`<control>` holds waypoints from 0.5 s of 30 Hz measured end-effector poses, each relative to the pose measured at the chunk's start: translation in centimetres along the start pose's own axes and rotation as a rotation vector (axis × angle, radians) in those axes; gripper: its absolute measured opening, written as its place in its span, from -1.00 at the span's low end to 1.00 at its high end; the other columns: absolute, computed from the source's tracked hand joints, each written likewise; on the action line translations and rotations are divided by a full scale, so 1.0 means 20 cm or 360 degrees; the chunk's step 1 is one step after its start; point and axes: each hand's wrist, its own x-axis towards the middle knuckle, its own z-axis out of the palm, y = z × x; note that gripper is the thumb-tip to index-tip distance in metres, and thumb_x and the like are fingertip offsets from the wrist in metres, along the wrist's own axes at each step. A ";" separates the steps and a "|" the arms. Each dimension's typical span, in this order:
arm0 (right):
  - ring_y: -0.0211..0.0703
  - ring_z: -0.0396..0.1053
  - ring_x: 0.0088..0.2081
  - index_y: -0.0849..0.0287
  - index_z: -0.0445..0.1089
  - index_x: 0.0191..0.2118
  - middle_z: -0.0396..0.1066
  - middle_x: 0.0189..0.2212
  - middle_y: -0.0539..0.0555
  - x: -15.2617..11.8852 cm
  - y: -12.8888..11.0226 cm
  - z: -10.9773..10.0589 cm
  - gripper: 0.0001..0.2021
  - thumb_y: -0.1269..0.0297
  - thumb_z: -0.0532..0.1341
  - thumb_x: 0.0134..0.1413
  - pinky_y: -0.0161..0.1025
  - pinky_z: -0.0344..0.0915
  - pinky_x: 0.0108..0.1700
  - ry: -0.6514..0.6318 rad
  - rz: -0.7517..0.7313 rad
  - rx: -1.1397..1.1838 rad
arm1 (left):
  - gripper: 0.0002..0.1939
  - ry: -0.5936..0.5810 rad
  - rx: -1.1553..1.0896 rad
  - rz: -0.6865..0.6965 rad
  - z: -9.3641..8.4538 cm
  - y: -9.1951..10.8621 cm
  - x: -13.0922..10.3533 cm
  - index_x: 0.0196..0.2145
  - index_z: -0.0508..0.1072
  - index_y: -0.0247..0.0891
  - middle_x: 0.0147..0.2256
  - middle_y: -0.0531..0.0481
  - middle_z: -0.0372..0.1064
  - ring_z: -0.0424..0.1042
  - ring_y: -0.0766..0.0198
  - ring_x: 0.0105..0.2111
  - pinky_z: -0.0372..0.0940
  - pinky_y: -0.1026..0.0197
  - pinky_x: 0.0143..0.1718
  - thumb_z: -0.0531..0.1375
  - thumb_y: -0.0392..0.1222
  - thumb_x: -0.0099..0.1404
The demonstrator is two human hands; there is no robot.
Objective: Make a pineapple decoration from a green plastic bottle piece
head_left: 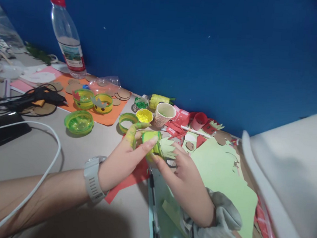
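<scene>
Broadly, a blue wall (198,44) backed a grey worktop (95,146) strewn with craft materials. A pale green paper sheet (220,172) lay at the right, under the right forearm, and an orange sheet (105,116) lay further back on the left. On the orange sheet's far edge stood a clear plastic bottle (67,37) with a red cap, tilted in the view. A white cable (45,168) curved across the left forearm, and a black glue gun (42,96) lay near the left edge.

The left hand (123,156), its fingertips stained yellow-green and a white watch (93,180) at the wrist, met the right hand (183,176) over the middle of the worktop. Between them they held a small yellow-green ring (152,140) with a fringe of pale green paper leaves (168,149) on its right side. The left fingers (145,147) were closed on the ring's near left side, thumb pressed against it, while the right fingers (161,163) pinched it from below and behind the leaves. A grey scrunchie (218,220) circled the right wrist.

Behind the hands stood a patterned paper cup (163,114), a small pot of yellow paint (144,115) and another of green beside it. A green plastic ring (127,120) lay just left of the yellow pot, and a green bowl-shaped bottle base (79,122) sat well apart to the left.
</scene>
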 end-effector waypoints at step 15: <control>-0.12 0.31 -0.09 0.14 0.37 -0.17 0.39 -0.21 0.02 0.00 0.01 -0.03 -0.91 0.38 0.15 0.25 -0.22 0.20 -0.04 -0.0006 -0.0028 -0.0018 | -0.70 -0.0439 -0.0476 -0.0293 -0.08 0.02 0.06 -0.07 0.39 -0.16 -0.30 0.06 0.43 0.45 0.34 -0.33 0.33 0.26 -0.23 0.26 -0.29 0.24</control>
